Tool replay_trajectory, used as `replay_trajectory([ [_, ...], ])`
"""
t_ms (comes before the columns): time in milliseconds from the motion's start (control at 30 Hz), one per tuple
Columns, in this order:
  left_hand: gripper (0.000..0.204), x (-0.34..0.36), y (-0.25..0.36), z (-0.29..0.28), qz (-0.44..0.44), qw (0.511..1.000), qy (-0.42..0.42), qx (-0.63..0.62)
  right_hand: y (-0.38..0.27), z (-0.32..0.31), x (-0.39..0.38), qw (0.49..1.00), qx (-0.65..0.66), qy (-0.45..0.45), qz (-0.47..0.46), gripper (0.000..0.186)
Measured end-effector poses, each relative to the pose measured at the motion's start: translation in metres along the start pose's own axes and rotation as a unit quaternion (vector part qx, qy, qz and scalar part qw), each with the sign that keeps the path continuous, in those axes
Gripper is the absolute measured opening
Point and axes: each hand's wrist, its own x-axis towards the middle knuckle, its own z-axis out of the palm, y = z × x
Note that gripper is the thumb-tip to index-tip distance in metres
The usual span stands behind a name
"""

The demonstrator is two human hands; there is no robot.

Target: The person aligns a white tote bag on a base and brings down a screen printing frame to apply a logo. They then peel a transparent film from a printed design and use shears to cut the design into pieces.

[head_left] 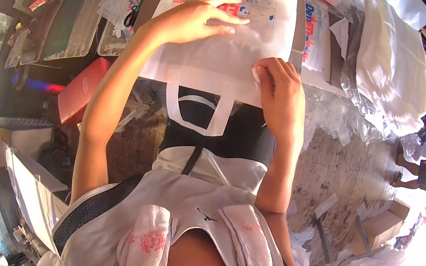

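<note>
A white fabric bag (180, 60) lies in front of me, its loop handles (218, 117) hanging toward my lap. A clear strip with red and blue printing (261, 14) lies on its upper part. My left hand (215, 18) is open, fingers spread over that printed strip. My right hand (279, 88) is closed at the bag's right side, its curled fingers gripping a small white object (257, 74) that I cannot make out clearly.
Folded white bags (394, 62) and clear plastic wrappers (339, 120) lie at the right. Printed packets, scissors (129, 19) and a red box (82, 90) are at the left. A person's legs (410, 166) show at the far right; cartons (380, 228) lie on the floor.
</note>
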Motion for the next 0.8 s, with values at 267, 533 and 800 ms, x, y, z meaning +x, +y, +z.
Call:
replay_trajectory([
  [267, 0.057, 0.004, 0.014, 0.017, -0.038, 0.996, 0.041, 0.073, 0.001, 0.001, 0.0, 1.0, -0.003, 0.004, -0.006, 0.006],
  [533, 0.056, 0.013, 0.017, 0.031, -0.066, 0.988, 0.08, 0.116, -0.001, 0.0, 0.002, 1.0, 0.001, 0.003, 0.0, 0.007],
  [800, 0.052, -0.005, 0.035, 0.004, -0.043, 0.997, 0.039, 0.053, 0.002, 0.001, 0.001, 1.0, -0.002, 0.003, -0.007, 0.008],
])
